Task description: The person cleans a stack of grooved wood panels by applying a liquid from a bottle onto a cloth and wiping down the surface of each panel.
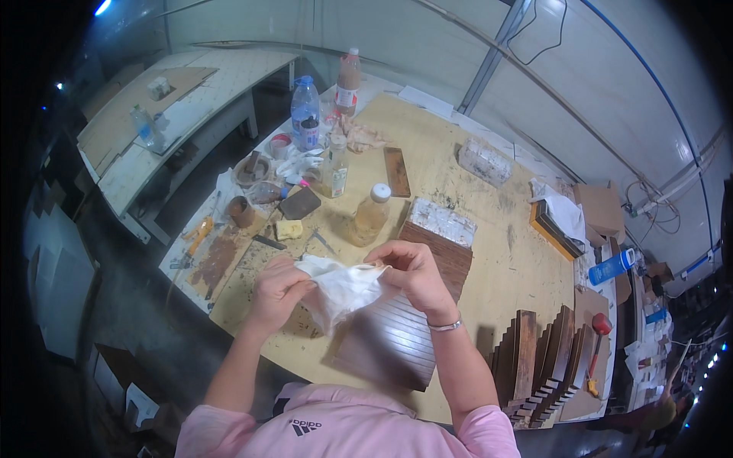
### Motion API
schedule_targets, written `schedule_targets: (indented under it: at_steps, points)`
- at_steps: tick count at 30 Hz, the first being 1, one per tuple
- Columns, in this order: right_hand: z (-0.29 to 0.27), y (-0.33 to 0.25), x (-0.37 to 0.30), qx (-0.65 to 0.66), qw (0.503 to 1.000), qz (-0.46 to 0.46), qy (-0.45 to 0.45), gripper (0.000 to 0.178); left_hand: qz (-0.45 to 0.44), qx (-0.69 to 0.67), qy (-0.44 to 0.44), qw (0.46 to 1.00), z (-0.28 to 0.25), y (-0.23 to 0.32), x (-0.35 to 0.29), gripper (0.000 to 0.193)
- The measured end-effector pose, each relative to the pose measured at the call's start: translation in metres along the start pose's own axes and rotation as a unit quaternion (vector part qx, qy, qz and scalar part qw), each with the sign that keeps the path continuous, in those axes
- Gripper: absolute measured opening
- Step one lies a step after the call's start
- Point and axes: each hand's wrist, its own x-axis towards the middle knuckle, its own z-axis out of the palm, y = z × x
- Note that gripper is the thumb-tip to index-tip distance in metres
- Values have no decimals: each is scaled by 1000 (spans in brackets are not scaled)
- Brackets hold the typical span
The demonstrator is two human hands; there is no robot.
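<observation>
Tan, stained tabletop (pixel 508 252) lies beneath white cloth (pixel 341 293); pale wall (pixel 412 53) beyond.

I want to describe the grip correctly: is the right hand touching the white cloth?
Touching. The head view shows the right hand pinching the right edge of the white cloth between thumb and fingers.
</observation>
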Motion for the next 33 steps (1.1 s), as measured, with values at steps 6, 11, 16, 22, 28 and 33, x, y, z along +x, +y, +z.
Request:
schedule_targets:
  at_steps: [6,11,16,22,28,33]
  points:
    - [1,-26,-4,8,1000,-14,-4,30,-172,-136,5,976,-18,16,-24,7]
    - [-5,-11,13,-51,998,7,43,32,-233,-269,45,934,-15,17,-32,11]
    - [14,-12,4,-449,871,-196,31,46,-302,-316,59,897,-8,10,-31,12]
    - [29,24,-10,-338,927,-40,155,21,-263,-417,121,861,16,14,-22,13]
    - [26,62,-17,61,990,113,51,13,-342,-371,-26,863,23,9,-41,11]
    - [17,50,-16,-58,998,-16,-3,9,-71,-14,-14,997,12,29,-8,14]
